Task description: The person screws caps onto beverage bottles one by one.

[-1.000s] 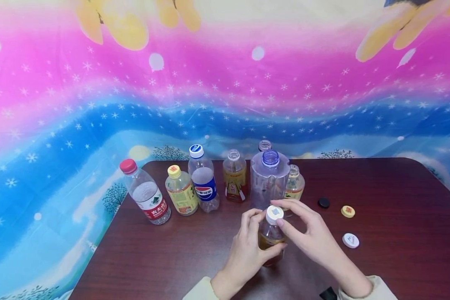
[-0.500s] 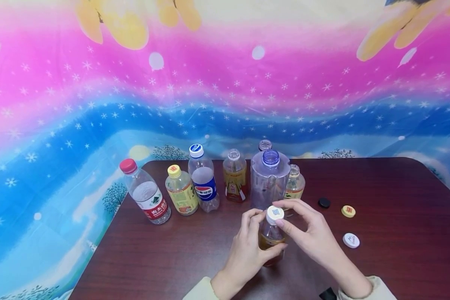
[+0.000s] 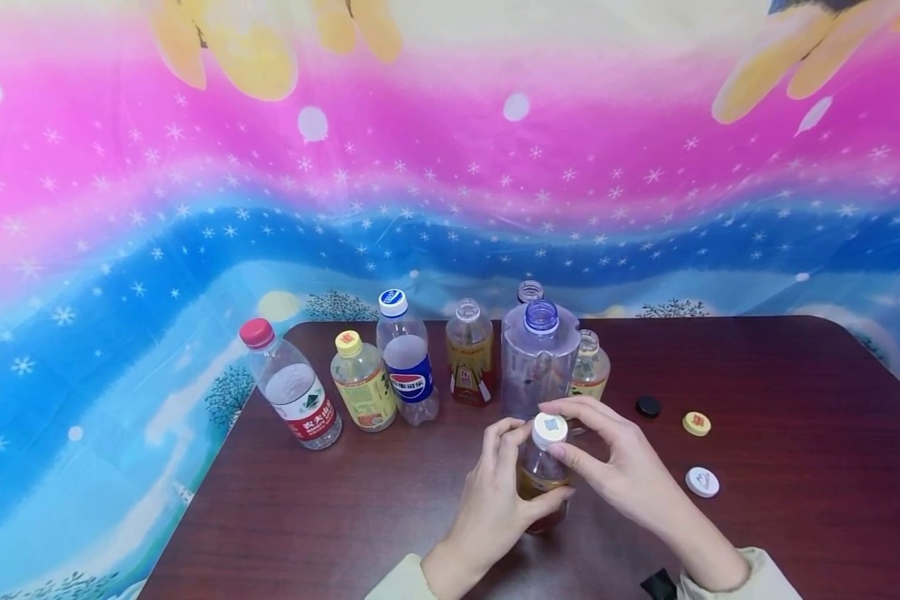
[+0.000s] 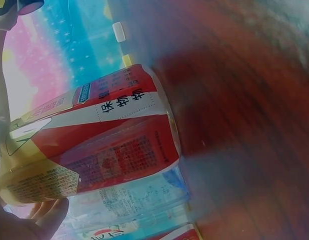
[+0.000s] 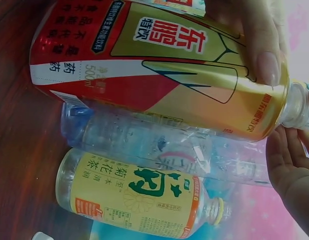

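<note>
Near the front of the table, my left hand [image 3: 487,500] grips a drink bottle [image 3: 543,483] around its body. The bottle stands upright and contains amber liquid. Its red, gold and white label [image 5: 159,75] fills much of the right wrist view. A white cap [image 3: 550,429] with a printed square code sits on its neck. My right hand [image 3: 630,467] pinches that cap between thumb and fingers. In the left wrist view the label [image 4: 109,135] shows from another side. Whether the cap is fully seated cannot be made out.
Capped bottles stand at left: red-capped water [image 3: 300,400], yellow-capped tea [image 3: 363,387], cola [image 3: 408,375]. Uncapped ones stand behind: an amber-drink bottle [image 3: 468,358], a large purplish bottle [image 3: 536,367], a small tea bottle [image 3: 591,367]. Black [image 3: 647,406], yellow [image 3: 696,423] and white [image 3: 702,482] caps lie right.
My right thumb and fingers have shifted slightly to the left around the cap. The left hand and the bottle stay in place.
</note>
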The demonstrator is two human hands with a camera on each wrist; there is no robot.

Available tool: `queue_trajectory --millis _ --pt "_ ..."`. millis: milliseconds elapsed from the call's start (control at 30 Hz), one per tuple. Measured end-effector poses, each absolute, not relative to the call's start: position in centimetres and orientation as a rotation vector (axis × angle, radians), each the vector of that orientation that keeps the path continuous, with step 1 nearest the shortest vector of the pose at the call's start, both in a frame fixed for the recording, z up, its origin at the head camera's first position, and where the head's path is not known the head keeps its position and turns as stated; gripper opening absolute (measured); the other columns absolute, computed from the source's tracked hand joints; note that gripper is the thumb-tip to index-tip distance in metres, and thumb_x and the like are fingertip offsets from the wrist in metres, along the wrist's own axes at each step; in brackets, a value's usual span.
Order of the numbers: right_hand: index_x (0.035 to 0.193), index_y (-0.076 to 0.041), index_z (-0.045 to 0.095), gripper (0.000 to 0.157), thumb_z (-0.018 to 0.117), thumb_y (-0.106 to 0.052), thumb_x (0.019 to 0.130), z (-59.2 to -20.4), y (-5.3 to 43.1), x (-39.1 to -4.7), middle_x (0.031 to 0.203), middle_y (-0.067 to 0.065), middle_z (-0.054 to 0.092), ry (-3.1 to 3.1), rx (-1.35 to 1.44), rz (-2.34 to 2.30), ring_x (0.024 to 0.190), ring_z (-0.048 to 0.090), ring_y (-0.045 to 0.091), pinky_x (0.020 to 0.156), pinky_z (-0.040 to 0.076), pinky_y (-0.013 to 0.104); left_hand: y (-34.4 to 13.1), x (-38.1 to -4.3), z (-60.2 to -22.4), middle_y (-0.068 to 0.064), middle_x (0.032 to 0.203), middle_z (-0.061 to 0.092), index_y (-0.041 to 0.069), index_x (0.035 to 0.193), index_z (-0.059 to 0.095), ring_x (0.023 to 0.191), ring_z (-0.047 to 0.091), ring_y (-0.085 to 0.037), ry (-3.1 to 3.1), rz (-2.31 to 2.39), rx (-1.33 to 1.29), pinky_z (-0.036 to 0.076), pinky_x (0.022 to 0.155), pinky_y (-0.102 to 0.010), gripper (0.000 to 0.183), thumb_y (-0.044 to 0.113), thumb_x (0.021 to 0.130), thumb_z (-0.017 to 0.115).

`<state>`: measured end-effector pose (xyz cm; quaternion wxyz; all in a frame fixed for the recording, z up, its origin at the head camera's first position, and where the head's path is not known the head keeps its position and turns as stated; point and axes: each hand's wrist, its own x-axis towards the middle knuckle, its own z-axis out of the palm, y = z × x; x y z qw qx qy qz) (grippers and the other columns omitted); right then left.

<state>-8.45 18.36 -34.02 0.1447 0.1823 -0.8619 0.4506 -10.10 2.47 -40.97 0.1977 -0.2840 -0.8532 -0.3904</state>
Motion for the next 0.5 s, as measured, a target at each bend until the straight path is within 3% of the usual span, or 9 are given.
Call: queue_trajectory --millis 267,500 --pt "0.114 -0.014 0.065 0.033 0.073 -0.012 0.082 -33.49 18.28 -8.39 0.111 -0.001 0.065 -2.53 0.466 1.269 0.097 0.055 -0.006 0.076 0.052 0.02 2.46 -10.04 -40.92 -0.004 0.123 0.053 0.01 0.128 0.045 0.108 0.059 -0.015 -2.371 -1.066 -0.799 0.056 0.086 -0.034 0.075 0.038 0.07 0.084" --pt "0.108 -0.013 0.065 0.03 0.076 -0.014 0.08 -33.07 18.03 -8.45 0.105 -0.001 0.065 -2.576 0.357 1.27 0.091 0.055 -0.004 0.071 0.053 0.02 2.54 -10.0 -40.73 -0.004 0.122 0.053 0.011 0.128 0.045 0.108 0.058 -0.015 -2.396 -1.07 -0.787 0.055 0.087 -0.034 0.075 0.038 0.07 0.083"
